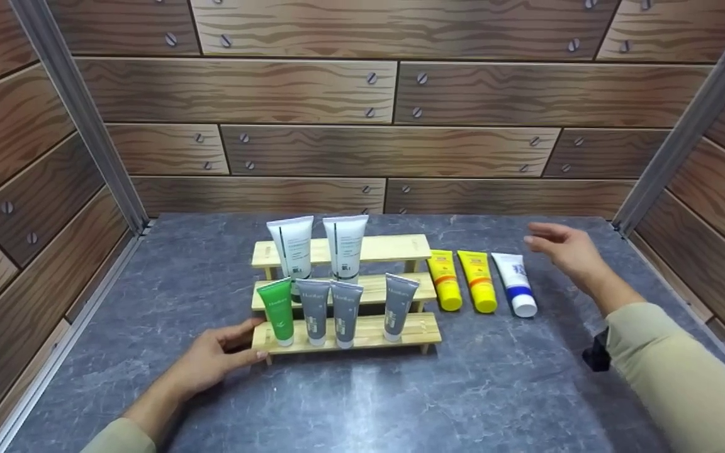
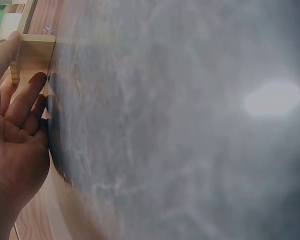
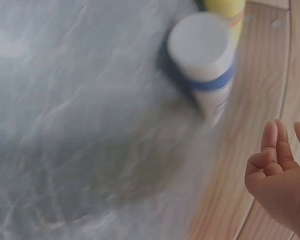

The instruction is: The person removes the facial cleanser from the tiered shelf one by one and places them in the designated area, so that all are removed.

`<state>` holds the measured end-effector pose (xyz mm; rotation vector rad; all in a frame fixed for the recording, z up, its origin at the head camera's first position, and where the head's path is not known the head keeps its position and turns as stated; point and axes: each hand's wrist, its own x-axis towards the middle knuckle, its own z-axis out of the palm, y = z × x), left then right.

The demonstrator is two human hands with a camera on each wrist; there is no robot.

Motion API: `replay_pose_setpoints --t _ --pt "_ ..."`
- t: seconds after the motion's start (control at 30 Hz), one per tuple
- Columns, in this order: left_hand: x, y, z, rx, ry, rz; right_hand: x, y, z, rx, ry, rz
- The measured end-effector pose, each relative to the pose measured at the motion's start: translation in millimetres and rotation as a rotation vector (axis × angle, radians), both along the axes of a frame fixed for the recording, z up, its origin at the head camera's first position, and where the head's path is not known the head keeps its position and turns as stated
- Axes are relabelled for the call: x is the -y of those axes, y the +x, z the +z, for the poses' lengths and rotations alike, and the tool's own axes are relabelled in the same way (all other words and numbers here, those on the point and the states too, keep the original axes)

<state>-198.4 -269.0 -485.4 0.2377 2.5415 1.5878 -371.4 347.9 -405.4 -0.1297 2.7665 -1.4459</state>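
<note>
rack end (image 1: 262, 340) between left fingertips (image 1: 255, 357), apparently

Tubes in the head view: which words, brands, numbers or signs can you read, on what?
Gray tubes: lettering seems to start "H", rest blurred.
Green tube: pale script, too small.
White tubes: dark print, too blurred.
Yellow tubes: print too small.
Blue-banded tube: blue marking, unreadable.
No full word legible.

Lettering on the grey tubes (image 1: 313, 311) apparently begins with "H"; print on the green tube (image 1: 279, 313), white tubes (image 1: 345, 246) and yellow tubes (image 1: 478, 281) is illegible.
</note>
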Motion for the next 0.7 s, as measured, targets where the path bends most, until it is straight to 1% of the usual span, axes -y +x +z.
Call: replay_pose_setpoints --t 0.07,0.2,0.4,0.57,0.7 --pt "-0.2 -0.5 0.7 0.006 -0.009 0.005 10 1.3 9.3 0.002 0.001 0.015" --pt "-1.2 -2.2 1.2 0.000 -0.003 -0.010 30 6.2 27.2 -0.027 -0.026 0.065" --pt "-2.3 -3.1 1.9 -0.024 0.007 -0.029 70 19.3 53.0 -0.065 -0.069 0.156" --pt "-1.7 -1.5 1.6 -0.021 0.014 -0.022 106 31.5 71.5 -0.113 -0.113 0.255" --pt "0.1 1.1 0.8 -0.011 0.006 -0.011 132 41.1 83.7 -0.130 -0.156 0.333"
